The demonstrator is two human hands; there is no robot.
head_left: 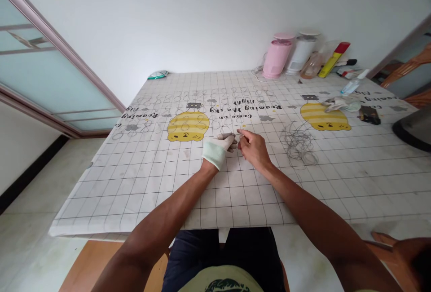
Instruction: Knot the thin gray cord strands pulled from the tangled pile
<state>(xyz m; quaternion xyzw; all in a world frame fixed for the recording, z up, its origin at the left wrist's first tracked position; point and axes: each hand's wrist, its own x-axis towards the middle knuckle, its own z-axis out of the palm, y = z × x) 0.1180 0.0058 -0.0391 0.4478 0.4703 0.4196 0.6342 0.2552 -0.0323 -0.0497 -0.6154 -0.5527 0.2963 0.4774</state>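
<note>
My left hand [220, 144], in a white work glove with a pale green cuff, is closed with its fingers curled in front of my chest. Bare and just to its right, my right hand [253, 147] has its index finger stretched forward and the other fingers curled. A thin wire seems pinched between the two hands, though it barely shows. Right of them lies a tangled heap of thin wire loops [299, 144]. Beyond my hands, several wire pieces bent like figure-eights [195, 122] lie in rows across the checked tablecloth [161, 170].
At the back stand a pink cylinder [277, 58], a white one [301, 54], a brown bottle [310, 66] and a yellow can with a red cap [333, 60]. To the right are another glove [341, 103], a clear bottle [354, 83] and a black object [369, 115].
</note>
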